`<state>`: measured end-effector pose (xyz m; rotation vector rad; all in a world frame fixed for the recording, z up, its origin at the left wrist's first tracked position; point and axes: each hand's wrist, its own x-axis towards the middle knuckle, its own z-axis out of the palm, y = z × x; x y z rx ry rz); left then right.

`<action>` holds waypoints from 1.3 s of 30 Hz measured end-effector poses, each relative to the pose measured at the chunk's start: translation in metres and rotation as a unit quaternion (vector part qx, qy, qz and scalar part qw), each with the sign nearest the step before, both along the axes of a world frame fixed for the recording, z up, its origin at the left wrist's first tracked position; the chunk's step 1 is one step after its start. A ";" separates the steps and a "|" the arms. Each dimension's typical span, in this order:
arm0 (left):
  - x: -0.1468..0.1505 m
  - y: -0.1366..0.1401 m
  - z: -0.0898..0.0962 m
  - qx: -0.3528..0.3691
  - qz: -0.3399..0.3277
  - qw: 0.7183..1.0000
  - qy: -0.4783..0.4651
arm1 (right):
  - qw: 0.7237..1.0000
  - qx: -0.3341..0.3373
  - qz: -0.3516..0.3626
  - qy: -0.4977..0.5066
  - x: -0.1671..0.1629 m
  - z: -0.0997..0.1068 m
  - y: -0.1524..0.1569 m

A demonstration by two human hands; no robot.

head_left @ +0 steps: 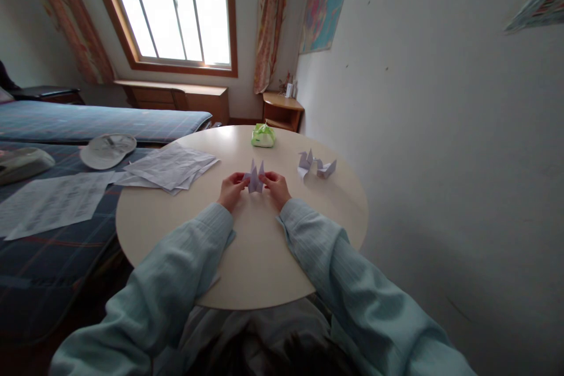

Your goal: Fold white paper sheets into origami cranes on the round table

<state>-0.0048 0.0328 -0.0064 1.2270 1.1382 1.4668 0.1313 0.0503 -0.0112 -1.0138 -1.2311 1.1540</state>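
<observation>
Between my two hands, just above the round table [247,247], stands a folded paper figure [254,181] with two pointed tips upward. My left hand [233,190] pinches its left side, fingers closed. On the other side my right hand [275,188] is closed on the figure's right edge. Two finished-looking origami birds, one paper crane [305,163] and another paper crane [326,169], sit on the table to the right of my right hand. A stack of paper sheets [174,165] lies to the left of my left hand.
A green tissue pack [263,136] is at the table's far side. Left of the table, a bed [66,252] carries a white cap [108,150] and printed sheets [53,202]. A white wall [440,158] rises close on the right.
</observation>
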 end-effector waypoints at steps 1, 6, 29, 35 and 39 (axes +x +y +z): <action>0.000 0.000 0.000 0.000 0.000 1.000 0.000 | 1.000 -0.001 0.000 0.000 0.000 0.000 0.000; 0.001 -0.001 0.002 0.001 0.004 1.000 -0.005 | 1.000 -0.002 -0.001 -0.003 0.000 -0.001 0.002; 0.001 0.000 0.001 0.003 0.012 1.000 -0.006 | 1.000 0.003 -0.002 -0.007 0.000 -0.001 0.000; 0.001 0.001 0.000 0.006 0.010 1.000 -0.005 | 1.000 -0.001 0.004 -0.008 0.000 -0.001 0.000; 0.001 0.001 -0.001 0.010 0.008 1.000 -0.010 | 1.000 0.001 0.008 -0.017 0.000 -0.001 0.000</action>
